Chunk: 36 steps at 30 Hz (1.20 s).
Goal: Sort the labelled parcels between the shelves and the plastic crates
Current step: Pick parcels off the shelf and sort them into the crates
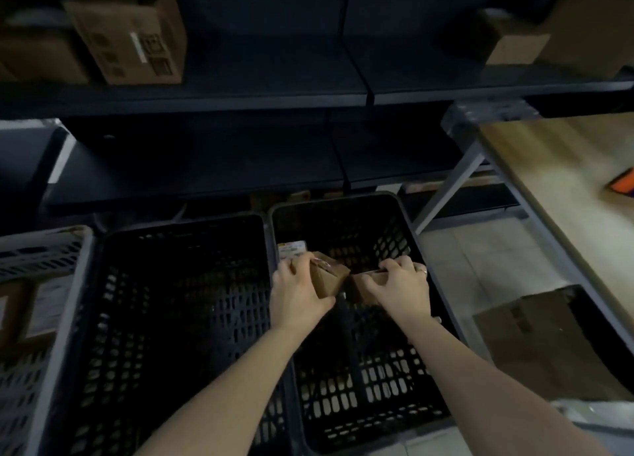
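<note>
— Both hands were down inside the right black crate (404, 215), weren't they?

— Yes. The left hand (297, 292) was closed around a small brown parcel (330, 273), thumb under its near corner, and the right hand (398, 291) was clamped over a second small parcel (366, 283) just beside it. The two boxes met at a corner, up against the far part of the crate.

— Being put in or taken out?

— I could not tell from that one view. The picture was blurred and dim, and either reading fits.

— Anything else in that crate?

— One pale labelled packet (291, 249) lay at the far left corner, just behind the left hand. Otherwise I saw only bare mesh floor.

— And the neighbouring crates?

— The middle black crate (99, 250) looked empty as far as the dark let me see. The grey crate (44, 246) at the far left held something brown and boxy, half cut off by the edge.

— So how far along was the sorting?

— Early or midway, I judged. Upper shelf (206, 92) carried a labelled carton (130, 40) on the left and a smaller box (514, 44) on the right, with a long bare stretch between. The lower shelf (206, 184) showed nothing on it. A larger carton (549, 339) sat low on the right under the wooden surface (549, 167), seemingly untouched. Plenty of room remained everywhere, and these two parcels had yet to be settled
</note>
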Available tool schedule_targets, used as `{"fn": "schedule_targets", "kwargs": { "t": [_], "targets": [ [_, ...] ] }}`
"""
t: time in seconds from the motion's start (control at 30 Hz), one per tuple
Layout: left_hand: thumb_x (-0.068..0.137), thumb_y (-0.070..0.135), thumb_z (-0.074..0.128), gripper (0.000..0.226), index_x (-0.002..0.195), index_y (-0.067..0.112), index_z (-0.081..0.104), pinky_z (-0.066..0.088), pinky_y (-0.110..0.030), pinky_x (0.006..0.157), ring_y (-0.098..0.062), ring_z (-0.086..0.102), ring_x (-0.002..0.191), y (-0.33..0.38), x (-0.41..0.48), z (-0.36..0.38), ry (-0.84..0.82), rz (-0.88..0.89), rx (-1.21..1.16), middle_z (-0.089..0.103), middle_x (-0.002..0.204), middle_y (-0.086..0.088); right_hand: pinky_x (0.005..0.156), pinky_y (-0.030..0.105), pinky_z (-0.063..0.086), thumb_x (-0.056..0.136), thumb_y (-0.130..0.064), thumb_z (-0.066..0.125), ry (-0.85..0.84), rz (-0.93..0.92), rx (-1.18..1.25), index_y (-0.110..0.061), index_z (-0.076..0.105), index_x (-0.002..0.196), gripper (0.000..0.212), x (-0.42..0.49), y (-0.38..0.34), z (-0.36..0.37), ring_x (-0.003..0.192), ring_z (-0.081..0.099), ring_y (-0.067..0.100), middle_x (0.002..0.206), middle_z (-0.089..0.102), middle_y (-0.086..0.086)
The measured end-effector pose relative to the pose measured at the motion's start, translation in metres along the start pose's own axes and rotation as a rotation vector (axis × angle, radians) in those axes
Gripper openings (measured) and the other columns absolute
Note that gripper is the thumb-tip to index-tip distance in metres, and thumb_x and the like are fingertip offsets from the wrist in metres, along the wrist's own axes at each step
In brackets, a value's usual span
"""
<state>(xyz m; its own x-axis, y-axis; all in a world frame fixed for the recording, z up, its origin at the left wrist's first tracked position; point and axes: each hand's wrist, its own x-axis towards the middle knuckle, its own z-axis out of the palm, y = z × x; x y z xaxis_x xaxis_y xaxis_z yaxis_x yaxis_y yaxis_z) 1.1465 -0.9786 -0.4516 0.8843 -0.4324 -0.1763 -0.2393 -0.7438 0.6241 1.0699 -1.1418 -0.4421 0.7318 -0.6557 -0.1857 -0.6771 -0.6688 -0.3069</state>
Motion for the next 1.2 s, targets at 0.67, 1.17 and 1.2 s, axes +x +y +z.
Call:
{"fn": "schedule_targets", "kwargs": {
  "t": [0.67,1.17,1.2],
  "targets": [
    [0.081,0.016,0.066,0.037,0.113,0.009,0.048,0.053,-0.038,0.075,-0.031,0.051,0.109,-0.037,0.110,0.213,0.071,-0.259,0.140,0.041,0.124,-0.015,0.105,0.055,0.034,0.083,-0.039,0.067,-0.006,-0.058,0.092,-0.019,0.059,0.124,0.047,0.151,0.062,0.180,0.132,0.024,0.038,0.143,0.034,0.014],
    [0.079,0.023,0.066,0.076,0.142,0.016,0.023,0.021,-0.043,0.106,-0.029,0.027,0.130,-0.053,0.133,0.226,-0.261,0.234,0.864,0.030,0.143,-0.011,0.097,0.041,0.044,0.077,-0.038,0.070,-0.071,0.145,0.159,-0.039,0.026,0.144,0.080,0.127,0.090,0.223,0.118,0.033,0.033,0.144,0.020,0.010],
    [0.080,0.023,0.065,0.076,0.142,0.017,0.022,0.017,-0.046,0.108,-0.030,0.025,0.132,-0.054,0.136,0.225,-0.264,0.246,0.880,0.029,0.143,-0.012,0.095,0.043,0.046,0.076,-0.036,0.072,-0.018,0.127,0.174,-0.038,0.030,0.143,0.079,0.125,0.091,0.225,0.116,0.034,0.034,0.143,0.022,0.011]
  ]
}}
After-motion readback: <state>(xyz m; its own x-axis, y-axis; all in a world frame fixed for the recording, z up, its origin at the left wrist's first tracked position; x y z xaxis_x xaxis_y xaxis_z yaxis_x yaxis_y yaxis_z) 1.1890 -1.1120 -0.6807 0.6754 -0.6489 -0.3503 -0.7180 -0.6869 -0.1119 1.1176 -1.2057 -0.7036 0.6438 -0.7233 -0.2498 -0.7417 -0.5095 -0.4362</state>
